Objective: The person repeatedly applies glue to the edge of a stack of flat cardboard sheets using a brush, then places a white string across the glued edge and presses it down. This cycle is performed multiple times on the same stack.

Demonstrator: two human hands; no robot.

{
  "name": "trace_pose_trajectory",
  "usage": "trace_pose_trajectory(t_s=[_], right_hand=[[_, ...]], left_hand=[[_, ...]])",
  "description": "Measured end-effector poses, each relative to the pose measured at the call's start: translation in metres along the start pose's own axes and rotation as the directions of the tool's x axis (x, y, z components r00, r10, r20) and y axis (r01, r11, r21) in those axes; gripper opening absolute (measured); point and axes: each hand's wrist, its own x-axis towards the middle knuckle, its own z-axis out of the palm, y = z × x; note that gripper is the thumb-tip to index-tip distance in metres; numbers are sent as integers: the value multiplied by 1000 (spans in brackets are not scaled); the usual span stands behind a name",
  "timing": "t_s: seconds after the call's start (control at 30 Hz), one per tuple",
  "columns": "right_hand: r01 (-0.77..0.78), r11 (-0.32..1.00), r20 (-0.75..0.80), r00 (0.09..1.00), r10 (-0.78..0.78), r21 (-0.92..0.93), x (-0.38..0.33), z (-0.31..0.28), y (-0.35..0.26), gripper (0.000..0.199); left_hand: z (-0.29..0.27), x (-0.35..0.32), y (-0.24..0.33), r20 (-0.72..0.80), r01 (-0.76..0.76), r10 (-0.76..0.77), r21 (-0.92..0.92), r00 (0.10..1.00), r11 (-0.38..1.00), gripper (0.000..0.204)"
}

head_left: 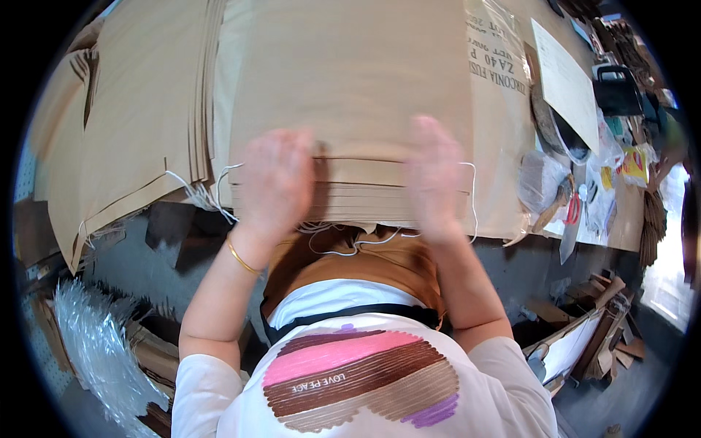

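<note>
In front of me lies a stack of brown paper sheets or bags, its near edges stepped into several strips. My left hand is over the left part of these near edges, blurred, its fingers looking flat and stretched out. Over the right part, my right hand is also smeared by motion, with fingers extended and nothing seen in it. White string loops out at the stack's right side, and more white cord lies on its left. Whether either palm touches the paper I cannot tell.
Another brown paper stack spreads to the left. At right lie a knife, red-handled scissors, a white sheet and plastic bags. Below stand clear plastic strips and a box of cardboard scraps.
</note>
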Motion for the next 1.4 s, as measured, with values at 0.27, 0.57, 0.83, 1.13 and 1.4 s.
trace_pose_trajectory(t_s=[0.27,0.57,0.83,1.13,1.4], right_hand=[[-36,792,30,997,68,-609,-26,-26,30,77],[-75,899,-203,979,-16,-432,-16,-51,23,32],[-441,737,245,897,367,512,-19,-112,19,38],[-37,847,309,939,-153,531,22,63,-83,34],[-591,684,745,659,103,428,56,187,-216,36]], left_hand=[[-2,-23,-28,399,264,-325,200,857,943,97],[2,-32,-47,238,351,-323,-88,916,932,77],[-45,-30,-47,616,645,-577,-740,536,-192,15],[-124,-119,-170,-483,686,-742,-333,465,647,29],[-189,-177,-363,-439,835,-807,-193,396,515,32]])
